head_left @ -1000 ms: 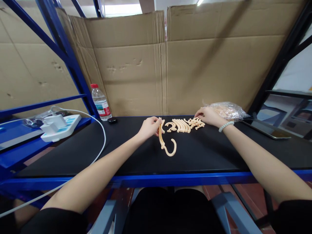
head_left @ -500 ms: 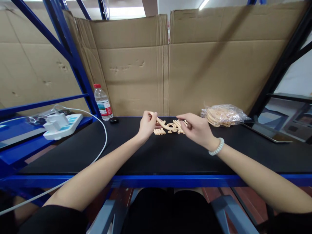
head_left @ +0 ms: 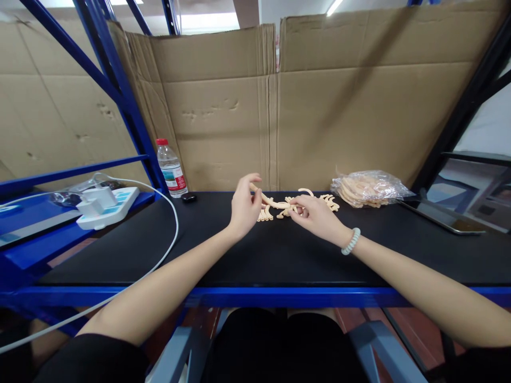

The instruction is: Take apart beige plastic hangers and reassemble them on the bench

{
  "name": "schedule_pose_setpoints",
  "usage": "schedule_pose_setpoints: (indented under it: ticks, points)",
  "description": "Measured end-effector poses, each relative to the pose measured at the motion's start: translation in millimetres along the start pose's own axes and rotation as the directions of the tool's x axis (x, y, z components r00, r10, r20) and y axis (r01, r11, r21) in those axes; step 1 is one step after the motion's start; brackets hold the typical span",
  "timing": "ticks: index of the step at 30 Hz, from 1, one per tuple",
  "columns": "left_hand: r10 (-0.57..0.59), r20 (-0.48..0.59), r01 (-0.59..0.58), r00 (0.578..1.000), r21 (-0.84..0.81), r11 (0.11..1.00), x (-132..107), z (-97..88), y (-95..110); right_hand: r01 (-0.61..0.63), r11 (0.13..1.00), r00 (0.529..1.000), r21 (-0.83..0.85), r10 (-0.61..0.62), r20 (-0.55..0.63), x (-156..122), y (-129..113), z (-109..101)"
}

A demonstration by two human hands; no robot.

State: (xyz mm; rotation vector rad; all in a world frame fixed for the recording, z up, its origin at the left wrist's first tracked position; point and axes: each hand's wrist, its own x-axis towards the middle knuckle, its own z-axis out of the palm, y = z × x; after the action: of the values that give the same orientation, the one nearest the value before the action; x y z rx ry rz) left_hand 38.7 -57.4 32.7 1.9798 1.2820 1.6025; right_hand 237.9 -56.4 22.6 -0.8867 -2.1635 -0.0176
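Note:
A long, curved, light wooden piece slants between my hands over the black tabletop. My right hand is closed in a pinch on its right end. My left hand is at its upper left end, with thumb and forefinger apart around it; whether they touch it is unclear. Beneath and beside the hands are other wooden pieces: a comb-like rib piece, another ribbed piece to the right, and a thin arched piece behind my right hand. My fingers partly hide several pieces.
A clear bag of wooden pieces lies at the back right, beside a tablet-like device. At the left are a water bottle, a small black object, a power strip and a white cable. Cardboard stands behind.
My left fingers have opened from their pinch on the curved piece. My right hand has moved left and closed on its other end, uncovering ribbed pieces to the right. The view has shifted slightly.

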Motion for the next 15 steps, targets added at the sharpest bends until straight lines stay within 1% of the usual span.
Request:
schedule_pose_setpoints:
  ticks: [1, 2, 4, 6, 9, 11, 13, 15]
  points:
    - [0.056, 0.082, -0.061, 0.995, 0.064, 0.996, -2, 0.7, 2, 0.009, 1.000, 1.000, -0.004, -0.009, -0.006, 0, -1, 0]
    - [0.108, 0.167, -0.126, 0.980, 0.102, 0.987, -5, 2.1, 3, 0.017, 1.000, 1.000, -0.005, -0.017, -0.011, -1, -1, 1]
    - [0.193, 0.298, -0.237, 0.935, 0.120, 0.964, -9, 6.1, 4, 0.026, 1.000, 1.000, -0.012, -0.026, -0.011, -2, -1, 1]
    - [0.233, 0.349, -0.287, 0.908, 0.112, 0.951, -11, 9.9, 4, 0.030, 0.999, 1.000, -0.032, -0.030, -0.002, -3, -1, 2]
    - [0.209, 0.363, -0.268, 0.908, 0.122, 0.956, -10, 10.7, 2, 0.053, 0.994, 0.999, -0.096, -0.053, 0.000, -4, -1, 3]
    - [0.192, 0.396, -0.276, 0.898, 0.167, 0.946, -8, 7.9, 3, 0.078, 0.985, 0.997, -0.157, -0.079, -0.004, -6, -1, 4]
    - [0.196, 0.475, -0.338, 0.858, 0.234, 0.912, -6, 3.8, 4, 0.102, 0.970, 0.995, -0.222, -0.103, 0.006, -7, -2, 4]
    - [0.197, 0.569, -0.413, 0.799, 0.281, 0.866, -4, 0.2, 6, 0.118, 0.957, 0.993, -0.266, -0.113, 0.034, -8, -3, 4]
